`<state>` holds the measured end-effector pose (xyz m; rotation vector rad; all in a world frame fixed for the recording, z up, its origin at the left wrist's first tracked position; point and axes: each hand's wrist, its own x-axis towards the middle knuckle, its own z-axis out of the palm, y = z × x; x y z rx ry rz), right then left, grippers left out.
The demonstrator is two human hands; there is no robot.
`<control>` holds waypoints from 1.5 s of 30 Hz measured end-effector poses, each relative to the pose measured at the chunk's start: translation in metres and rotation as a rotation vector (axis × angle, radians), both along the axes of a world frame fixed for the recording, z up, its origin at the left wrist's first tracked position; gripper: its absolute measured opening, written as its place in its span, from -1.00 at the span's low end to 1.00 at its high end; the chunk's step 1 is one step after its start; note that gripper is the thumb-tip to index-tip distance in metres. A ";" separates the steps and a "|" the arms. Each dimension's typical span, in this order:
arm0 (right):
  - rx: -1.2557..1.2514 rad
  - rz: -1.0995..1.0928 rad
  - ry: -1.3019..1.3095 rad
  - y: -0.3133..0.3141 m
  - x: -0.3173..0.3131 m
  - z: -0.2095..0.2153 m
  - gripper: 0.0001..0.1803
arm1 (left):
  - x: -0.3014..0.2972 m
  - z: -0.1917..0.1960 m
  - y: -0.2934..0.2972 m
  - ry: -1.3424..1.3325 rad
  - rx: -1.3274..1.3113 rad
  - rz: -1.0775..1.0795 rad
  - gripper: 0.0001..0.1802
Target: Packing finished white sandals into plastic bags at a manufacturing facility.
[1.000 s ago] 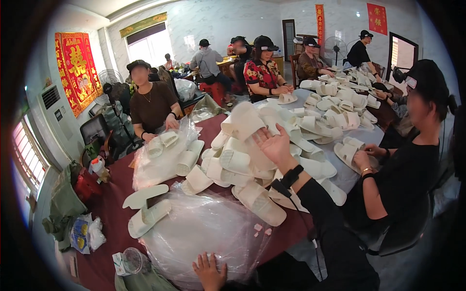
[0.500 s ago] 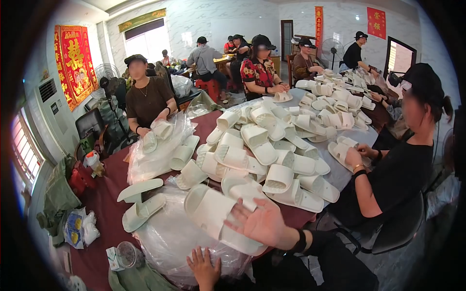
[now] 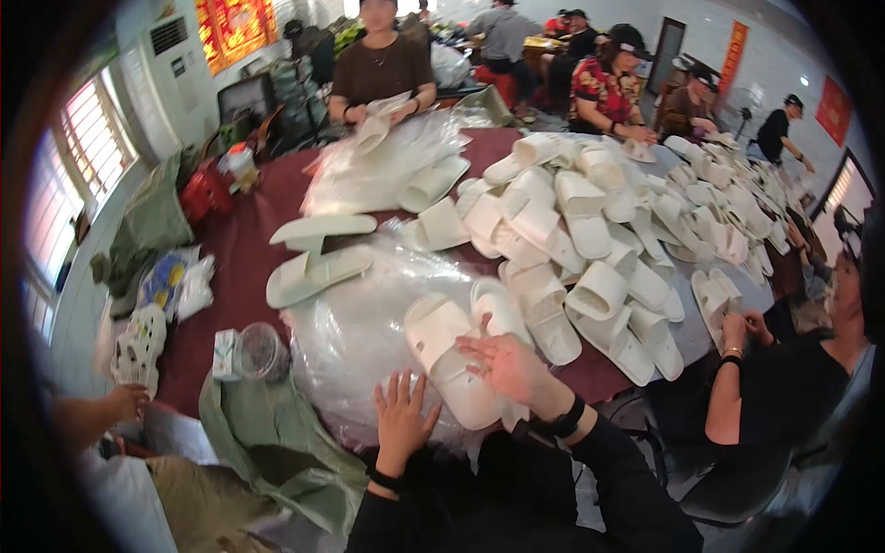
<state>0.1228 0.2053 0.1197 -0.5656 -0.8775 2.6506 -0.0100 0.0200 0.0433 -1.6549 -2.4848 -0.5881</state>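
A pair of white slippers lies at an angle in front of me on a stack of clear plastic bags [image 3: 341, 327]. The nearer one is the left slipper [image 3: 438, 327]; the other slipper [image 3: 498, 304] is beside it. Over their near part hovers my right hand [image 3: 512, 369], palm partly turned up, fingers apart and slightly blurred; it grips nothing, and whether it touches a slipper I cannot tell. My left hand [image 3: 406, 419] lies flat with spread fingers on the bags, just left of the slippers, and holds nothing.
A large heap of white slippers [image 3: 590, 212] covers the table's middle and right. Two loose slippers [image 3: 318, 272] lie at left, near a clear round tub [image 3: 261, 352] and green cloth [image 3: 267, 433]. Co-workers sit around the table; one across handles a slipper [image 3: 373, 129].
The view has swung left and down. My left hand has come further into view, still flat. My right hand remains open over the slippers, which now lie side by side more plainly.
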 end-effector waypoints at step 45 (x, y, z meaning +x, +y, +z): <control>1.734 -0.021 -0.935 0.038 -0.027 -0.049 -0.63 | -0.001 -0.007 -0.003 -0.057 -0.030 -0.001 -0.37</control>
